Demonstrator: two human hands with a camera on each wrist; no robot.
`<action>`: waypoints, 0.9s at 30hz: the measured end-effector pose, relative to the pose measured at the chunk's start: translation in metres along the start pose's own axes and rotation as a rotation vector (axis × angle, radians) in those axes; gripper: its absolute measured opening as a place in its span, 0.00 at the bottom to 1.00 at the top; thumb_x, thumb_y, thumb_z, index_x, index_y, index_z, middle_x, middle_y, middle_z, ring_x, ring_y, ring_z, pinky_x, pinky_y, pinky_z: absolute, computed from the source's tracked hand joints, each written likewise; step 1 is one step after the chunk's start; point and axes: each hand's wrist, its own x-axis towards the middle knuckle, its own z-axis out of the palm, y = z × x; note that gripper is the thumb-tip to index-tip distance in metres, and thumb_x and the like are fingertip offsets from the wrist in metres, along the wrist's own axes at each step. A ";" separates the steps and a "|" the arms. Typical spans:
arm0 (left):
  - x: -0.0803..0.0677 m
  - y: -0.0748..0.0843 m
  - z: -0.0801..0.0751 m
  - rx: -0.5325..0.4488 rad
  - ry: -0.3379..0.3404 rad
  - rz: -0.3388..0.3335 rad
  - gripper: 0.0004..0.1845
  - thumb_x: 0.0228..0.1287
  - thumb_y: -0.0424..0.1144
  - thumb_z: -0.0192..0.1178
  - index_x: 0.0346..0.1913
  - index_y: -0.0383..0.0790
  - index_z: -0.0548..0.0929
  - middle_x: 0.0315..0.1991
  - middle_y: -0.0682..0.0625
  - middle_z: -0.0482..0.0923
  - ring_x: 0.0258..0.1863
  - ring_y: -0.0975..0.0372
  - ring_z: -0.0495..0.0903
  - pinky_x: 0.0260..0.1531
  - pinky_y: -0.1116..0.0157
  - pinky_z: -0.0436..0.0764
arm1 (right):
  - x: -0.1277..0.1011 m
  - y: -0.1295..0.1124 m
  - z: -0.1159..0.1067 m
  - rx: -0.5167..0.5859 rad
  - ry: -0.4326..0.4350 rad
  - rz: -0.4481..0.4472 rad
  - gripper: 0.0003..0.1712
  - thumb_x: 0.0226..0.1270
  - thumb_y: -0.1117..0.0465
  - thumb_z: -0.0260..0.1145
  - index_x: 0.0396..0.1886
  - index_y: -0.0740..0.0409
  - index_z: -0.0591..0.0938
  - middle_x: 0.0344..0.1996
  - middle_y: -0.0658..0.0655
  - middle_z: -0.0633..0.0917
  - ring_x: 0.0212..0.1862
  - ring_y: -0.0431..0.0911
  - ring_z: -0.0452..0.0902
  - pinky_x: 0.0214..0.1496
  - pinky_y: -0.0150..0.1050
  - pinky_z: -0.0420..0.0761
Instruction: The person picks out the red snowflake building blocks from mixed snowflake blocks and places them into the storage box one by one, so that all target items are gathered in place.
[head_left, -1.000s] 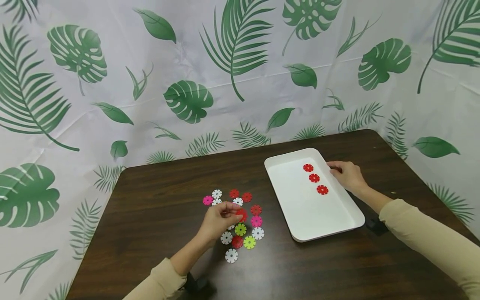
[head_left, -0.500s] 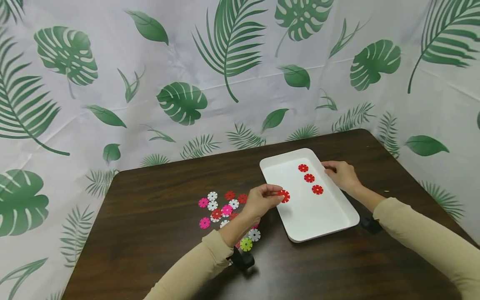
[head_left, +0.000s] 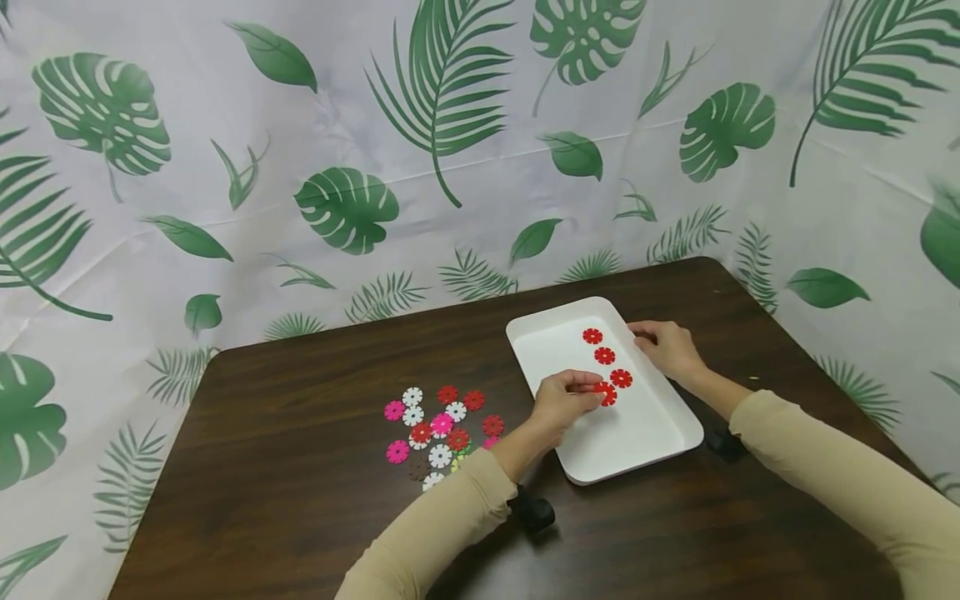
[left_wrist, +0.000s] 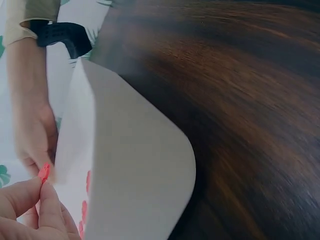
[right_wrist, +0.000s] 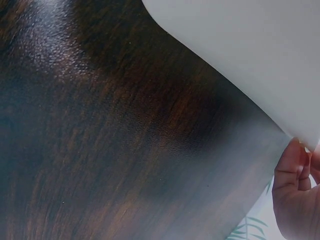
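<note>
Pinched between the left hand's (head_left: 561, 403) fingertips, the red disc (head_left: 607, 393) could knock the row just beyond them; the right hand (head_left: 667, 350) grips the tray (head_left: 660, 450) rim.

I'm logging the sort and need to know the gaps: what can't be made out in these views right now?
- Head view: the left hand and its sleeve cover part of the pile of discs, so no full count.
- Left wrist view: the discs in the white tray are cut off by the frame's bottom edge and blurred.
- Right wrist view: the right hand is cut off at the corner; its grip on the tray is unclear.
</note>
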 end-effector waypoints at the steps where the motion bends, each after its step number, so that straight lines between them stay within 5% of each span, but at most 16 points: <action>1: 0.001 0.000 0.004 0.008 0.007 -0.008 0.09 0.53 0.23 0.65 0.39 0.32 0.84 0.28 0.50 0.78 0.24 0.68 0.76 0.31 0.72 0.81 | 0.000 0.000 0.000 0.000 0.003 -0.007 0.18 0.68 0.68 0.57 0.56 0.69 0.76 0.49 0.73 0.79 0.34 0.54 0.77 0.30 0.37 0.81; 21: 0.020 -0.014 0.053 0.191 0.073 -0.037 0.07 0.50 0.23 0.66 0.31 0.35 0.85 0.26 0.49 0.82 0.21 0.67 0.73 0.29 0.70 0.81 | -0.001 -0.001 -0.002 0.001 0.008 -0.016 0.18 0.68 0.68 0.57 0.55 0.69 0.77 0.48 0.73 0.80 0.34 0.54 0.77 0.32 0.40 0.82; 27: 0.023 -0.016 0.058 0.305 0.056 0.021 0.06 0.51 0.24 0.66 0.32 0.36 0.85 0.25 0.50 0.81 0.22 0.68 0.71 0.26 0.73 0.77 | -0.001 0.001 -0.003 0.010 0.015 -0.022 0.17 0.67 0.68 0.57 0.55 0.69 0.77 0.48 0.73 0.80 0.35 0.55 0.77 0.34 0.42 0.83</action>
